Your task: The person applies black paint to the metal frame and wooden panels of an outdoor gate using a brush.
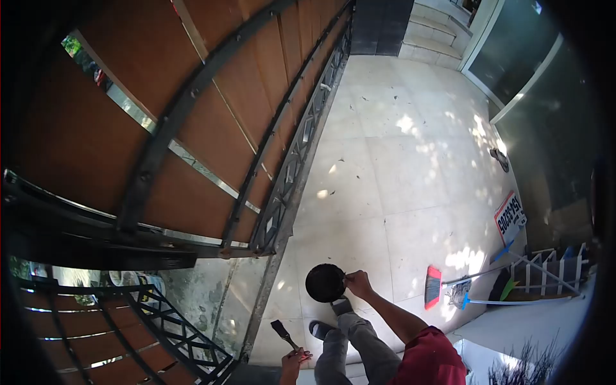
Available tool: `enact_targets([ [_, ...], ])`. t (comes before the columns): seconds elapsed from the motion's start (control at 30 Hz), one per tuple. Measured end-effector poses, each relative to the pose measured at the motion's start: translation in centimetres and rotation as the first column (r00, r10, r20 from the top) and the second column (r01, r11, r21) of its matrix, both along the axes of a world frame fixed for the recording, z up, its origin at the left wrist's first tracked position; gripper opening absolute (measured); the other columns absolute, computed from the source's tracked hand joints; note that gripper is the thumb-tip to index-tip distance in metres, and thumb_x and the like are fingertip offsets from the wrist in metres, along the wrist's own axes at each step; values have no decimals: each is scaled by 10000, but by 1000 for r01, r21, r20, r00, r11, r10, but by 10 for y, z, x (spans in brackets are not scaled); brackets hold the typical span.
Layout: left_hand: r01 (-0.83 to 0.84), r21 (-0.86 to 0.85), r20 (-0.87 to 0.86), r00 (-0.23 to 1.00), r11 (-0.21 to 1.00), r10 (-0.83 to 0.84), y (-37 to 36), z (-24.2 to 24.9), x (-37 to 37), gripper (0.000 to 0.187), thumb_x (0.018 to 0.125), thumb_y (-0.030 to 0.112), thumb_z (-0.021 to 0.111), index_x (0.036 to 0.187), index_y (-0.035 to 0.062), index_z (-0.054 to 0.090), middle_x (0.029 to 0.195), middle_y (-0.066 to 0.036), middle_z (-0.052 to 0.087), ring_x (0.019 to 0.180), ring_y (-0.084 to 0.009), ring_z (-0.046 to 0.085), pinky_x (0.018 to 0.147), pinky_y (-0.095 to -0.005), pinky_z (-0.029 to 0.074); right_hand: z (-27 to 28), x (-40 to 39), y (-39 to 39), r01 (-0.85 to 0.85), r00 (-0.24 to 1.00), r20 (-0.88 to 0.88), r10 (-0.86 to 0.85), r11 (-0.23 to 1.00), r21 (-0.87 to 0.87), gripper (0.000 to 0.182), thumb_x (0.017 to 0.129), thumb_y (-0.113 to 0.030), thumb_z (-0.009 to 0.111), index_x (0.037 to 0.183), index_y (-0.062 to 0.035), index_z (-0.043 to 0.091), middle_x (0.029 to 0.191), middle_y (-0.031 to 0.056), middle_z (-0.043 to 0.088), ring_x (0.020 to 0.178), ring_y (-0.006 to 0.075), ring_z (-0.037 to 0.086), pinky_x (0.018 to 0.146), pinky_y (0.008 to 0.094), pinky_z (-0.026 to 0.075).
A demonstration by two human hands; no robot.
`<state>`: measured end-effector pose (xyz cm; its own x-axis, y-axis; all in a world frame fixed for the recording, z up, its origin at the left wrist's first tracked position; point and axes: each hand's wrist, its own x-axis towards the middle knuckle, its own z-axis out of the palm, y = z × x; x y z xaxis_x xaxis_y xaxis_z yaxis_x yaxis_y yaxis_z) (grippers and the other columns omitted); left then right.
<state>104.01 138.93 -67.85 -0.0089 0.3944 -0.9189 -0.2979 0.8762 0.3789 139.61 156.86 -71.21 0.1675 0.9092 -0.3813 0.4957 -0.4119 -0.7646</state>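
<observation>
My right hand (359, 284) is closed on the edge of a round black container (325, 283), held out in front of my legs. Its inside is too dark to make out. Lower and to the left, my left hand (292, 363) grips the handle of a paintbrush (280, 330), whose dark, wide bristles point up and away from me. Container and brush are apart. To the left of both stands a gate of brown panels (250, 83) in a black metal frame.
Pale floor tiles (385, 173) stretch ahead, with scattered dry leaves. A red broom (433, 287) and a folding rack (545, 276) lie at the right, near a number sign (510, 217). Steps (430, 32) rise at the far end; glass doors (513, 51) line the right.
</observation>
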Motion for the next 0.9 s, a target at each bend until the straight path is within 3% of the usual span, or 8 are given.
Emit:
enact_targets([
  [0.1,69,0,-58,996,998,-69,14,-61,-8,248,910,108,682,1022,-107,627,904,-209,705,783,-305,729,727,-397,620,-97,-10,16,-15,1000,7,15,1000,-8,140,765,-129,644,728,-28,734,617,195,632,555,285,649,597,399,507],
  [0.17,35,43,-55,998,998,-32,18,-112,-13,226,899,74,682,1010,-116,636,875,-215,705,775,-309,734,701,-416,631,-168,-14,21,-18,1000,-2,18,997,78,131,776,-133,670,724,-25,722,570,179,597,507,203,598,551,361,477],
  [0.23,102,-20,-98,990,995,-104,28,-167,-18,208,884,47,691,981,-129,637,841,-217,702,729,-308,733,650,-418,639,-222,-11,32,-31,999,-37,30,999,-17,126,746,-114,654,704,-19,726,584,198,615,534,263,639,561,385,502],
  [0.3,357,-79,-169,916,931,-365,40,-228,-32,209,871,35,700,956,-144,635,816,-222,698,687,-308,729,611,-411,641,-266,-5,45,-31,999,-40,31,1000,0,125,756,-112,661,712,-16,728,581,196,615,534,257,640,559,379,502],
  [0.43,493,-158,-38,863,855,-505,92,-305,-42,227,873,38,696,987,-149,636,834,-235,701,721,-326,734,629,-428,644,-350,8,58,-77,997,-16,77,997,25,132,783,-113,675,727,-9,734,582,189,621,543,239,648,566,367,509],
  [0.67,735,10,-233,662,679,-713,189,-374,-41,184,832,58,737,867,-111,673,721,-182,700,628,-250,721,535,-358,607,-461,27,75,-19,998,-51,21,998,57,107,707,-83,662,648,-18,725,526,136,624,458,180,622,485,349,491],
  [0.77,755,105,-288,646,647,-707,202,-391,-40,180,832,67,732,851,-104,678,716,-173,701,606,-232,714,529,-345,600,-517,37,84,-147,981,149,120,972,185,186,781,-106,630,660,11,709,525,94,623,502,141,619,511,317,483],
  [0.9,823,10,-482,502,569,-718,202,-378,-27,166,782,60,760,797,-92,694,600,-139,671,519,-208,688,486,-311,554,-487,17,98,-102,995,17,100,985,137,199,840,-99,651,719,48,709,586,108,655,530,130,622,530,304,491],
])
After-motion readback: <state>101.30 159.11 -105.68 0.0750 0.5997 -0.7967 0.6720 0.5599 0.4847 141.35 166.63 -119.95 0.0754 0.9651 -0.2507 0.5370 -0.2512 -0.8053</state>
